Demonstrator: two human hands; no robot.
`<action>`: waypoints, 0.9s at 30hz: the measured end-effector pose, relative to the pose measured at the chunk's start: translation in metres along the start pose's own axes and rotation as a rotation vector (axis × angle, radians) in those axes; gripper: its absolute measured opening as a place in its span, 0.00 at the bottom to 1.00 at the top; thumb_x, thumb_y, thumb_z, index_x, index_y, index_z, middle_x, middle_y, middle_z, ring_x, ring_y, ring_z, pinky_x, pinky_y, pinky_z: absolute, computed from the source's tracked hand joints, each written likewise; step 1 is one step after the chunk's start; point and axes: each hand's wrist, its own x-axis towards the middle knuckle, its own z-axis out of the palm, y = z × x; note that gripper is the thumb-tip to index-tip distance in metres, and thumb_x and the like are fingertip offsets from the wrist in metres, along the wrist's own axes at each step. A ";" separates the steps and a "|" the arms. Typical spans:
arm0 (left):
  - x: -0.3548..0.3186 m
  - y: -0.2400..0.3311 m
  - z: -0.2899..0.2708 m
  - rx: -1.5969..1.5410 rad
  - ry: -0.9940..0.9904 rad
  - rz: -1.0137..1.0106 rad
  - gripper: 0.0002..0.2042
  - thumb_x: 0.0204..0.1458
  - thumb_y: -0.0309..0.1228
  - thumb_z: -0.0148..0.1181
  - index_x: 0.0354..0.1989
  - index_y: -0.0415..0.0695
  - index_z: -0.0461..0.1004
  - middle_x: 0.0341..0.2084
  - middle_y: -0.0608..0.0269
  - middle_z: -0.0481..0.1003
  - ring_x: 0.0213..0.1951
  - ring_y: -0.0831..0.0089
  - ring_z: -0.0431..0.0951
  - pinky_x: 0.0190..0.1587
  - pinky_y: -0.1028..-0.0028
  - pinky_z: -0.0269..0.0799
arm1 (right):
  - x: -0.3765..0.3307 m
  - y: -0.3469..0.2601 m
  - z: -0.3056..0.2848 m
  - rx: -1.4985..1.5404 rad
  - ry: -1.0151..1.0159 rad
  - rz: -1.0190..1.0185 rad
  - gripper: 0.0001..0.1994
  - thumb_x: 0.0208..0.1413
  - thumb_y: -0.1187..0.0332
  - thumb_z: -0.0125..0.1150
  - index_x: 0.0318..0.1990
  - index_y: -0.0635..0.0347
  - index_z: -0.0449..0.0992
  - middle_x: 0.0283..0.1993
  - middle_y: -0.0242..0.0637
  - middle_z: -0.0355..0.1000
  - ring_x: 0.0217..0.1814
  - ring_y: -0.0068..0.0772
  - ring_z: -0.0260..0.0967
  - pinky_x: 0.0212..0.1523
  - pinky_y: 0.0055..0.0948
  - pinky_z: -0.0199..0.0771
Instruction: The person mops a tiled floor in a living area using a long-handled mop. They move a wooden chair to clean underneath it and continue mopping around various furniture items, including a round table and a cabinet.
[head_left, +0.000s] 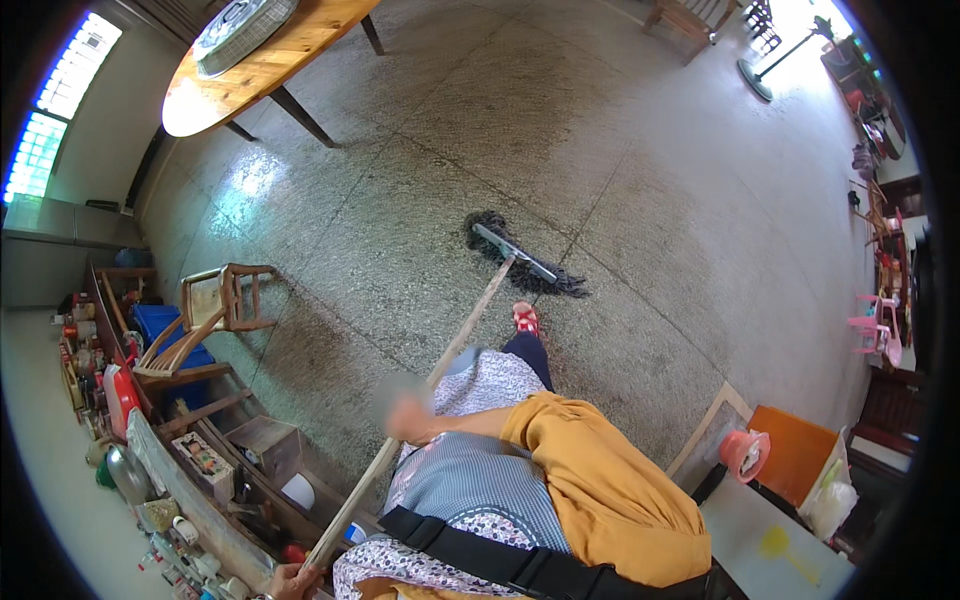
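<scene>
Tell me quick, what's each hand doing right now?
Left hand: closed, holding the long pale wooden mop handle near its top end.
Right hand: closed, holding that handle farther down; partly blurred.

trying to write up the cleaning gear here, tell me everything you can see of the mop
The mop has a long, straight, pale wooden-looking pole running diagonally from lower left toward the middle of the view. A narrow grey, metal-looking clamp bar crosses its far end, holding dark grey, stringy strands that splay at both ends. The head lies on the speckled floor, just beyond a red shoe. The right hand grips the pole partway; the left hand holds it near the lower edge.
</scene>
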 end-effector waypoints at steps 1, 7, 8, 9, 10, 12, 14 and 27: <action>0.001 0.027 0.007 0.012 0.001 -0.022 0.15 0.52 0.38 0.48 0.21 0.40 0.71 0.07 0.73 0.62 0.08 0.84 0.59 0.10 0.81 0.49 | 0.000 0.005 -0.031 -0.065 -0.093 0.060 0.01 0.37 0.68 0.51 0.21 0.50 0.68 0.19 0.31 0.63 0.28 0.32 0.65 0.49 0.43 0.51; 0.017 0.135 0.056 0.051 -0.086 0.147 0.16 0.50 0.40 0.50 0.20 0.39 0.69 0.08 0.71 0.63 0.11 0.82 0.60 0.11 0.79 0.52 | -0.014 0.128 -0.061 -0.159 0.255 0.077 0.02 0.33 0.67 0.52 0.16 0.50 0.69 0.19 0.31 0.66 0.25 0.30 0.66 0.39 0.38 0.58; 0.019 0.155 0.070 -0.034 -0.149 0.170 0.17 0.50 0.41 0.49 0.18 0.40 0.67 0.07 0.71 0.61 0.09 0.81 0.58 0.09 0.79 0.50 | -0.018 0.143 -0.089 -0.171 0.249 0.129 0.02 0.33 0.67 0.52 0.15 0.50 0.69 0.18 0.31 0.66 0.25 0.30 0.65 0.37 0.37 0.59; 0.029 0.178 0.083 0.026 -0.141 0.144 0.18 0.50 0.42 0.49 0.18 0.40 0.67 0.06 0.70 0.61 0.09 0.81 0.59 0.10 0.78 0.51 | -0.019 0.162 -0.115 -0.275 0.155 0.192 0.03 0.33 0.67 0.52 0.14 0.50 0.69 0.17 0.31 0.66 0.24 0.31 0.65 0.33 0.36 0.60; 0.040 0.206 0.093 0.144 -0.121 0.169 0.19 0.50 0.44 0.49 0.17 0.40 0.68 0.06 0.70 0.61 0.09 0.81 0.59 0.10 0.78 0.52 | -0.020 0.175 -0.171 -0.276 0.043 0.261 0.04 0.34 0.67 0.52 0.13 0.50 0.69 0.15 0.33 0.65 0.23 0.32 0.65 0.30 0.36 0.60; 0.053 0.268 0.119 0.219 -0.113 0.269 0.20 0.49 0.46 0.49 0.19 0.40 0.69 0.06 0.69 0.61 0.08 0.81 0.58 0.10 0.79 0.52 | -0.031 0.221 -0.236 -0.334 0.046 0.271 0.06 0.37 0.67 0.51 0.14 0.50 0.69 0.17 0.34 0.65 0.23 0.34 0.65 0.30 0.37 0.59; 0.060 0.348 0.143 0.223 -0.240 0.210 0.22 0.47 0.49 0.51 0.23 0.38 0.72 0.10 0.70 0.63 0.13 0.83 0.60 0.14 0.78 0.55 | -0.047 0.278 -0.285 -0.400 0.086 0.366 0.04 0.40 0.67 0.49 0.19 0.50 0.70 0.23 0.34 0.66 0.30 0.34 0.65 0.35 0.36 0.59; 0.205 0.726 0.388 0.084 -0.501 0.419 0.22 0.49 0.50 0.47 0.28 0.38 0.68 0.08 0.71 0.58 0.07 0.83 0.55 0.08 0.80 0.48 | -0.099 0.532 -0.462 -0.319 0.436 0.870 0.19 0.55 0.69 0.35 0.53 0.67 0.55 0.60 0.53 0.49 0.65 0.47 0.41 0.62 0.38 0.40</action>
